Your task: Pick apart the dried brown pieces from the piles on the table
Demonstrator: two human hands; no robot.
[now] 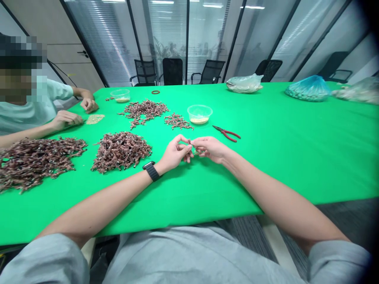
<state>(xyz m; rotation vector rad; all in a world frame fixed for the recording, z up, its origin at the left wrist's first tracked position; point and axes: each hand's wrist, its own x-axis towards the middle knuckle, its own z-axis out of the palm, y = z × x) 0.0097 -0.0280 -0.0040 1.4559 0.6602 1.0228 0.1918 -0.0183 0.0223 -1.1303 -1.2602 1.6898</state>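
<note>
My left hand (177,152), with a dark watch on its wrist, is closed in a pinch on a small brown piece (189,141). The fingertips of my right hand (211,149) meet it from the other side, also pinched at the same piece. Small golden bits (196,153) show at the lower fingers of my right hand; whether they are held there I cannot tell. Just beyond the hands are a small scatter of brown pieces (178,121) and a clear plastic bowl (200,111) with pale golden bits in it. Red-handled pliers (227,133) lie to the right.
Heaps of similar brown pieces lie at left (40,159), nearer (122,152) and farther back (145,110) on the green tablecloth (296,157). Another person's hand (67,119) is beside a flat golden patch (95,119). A second bowl (120,95) and filled bags (308,88) stand farther off.
</note>
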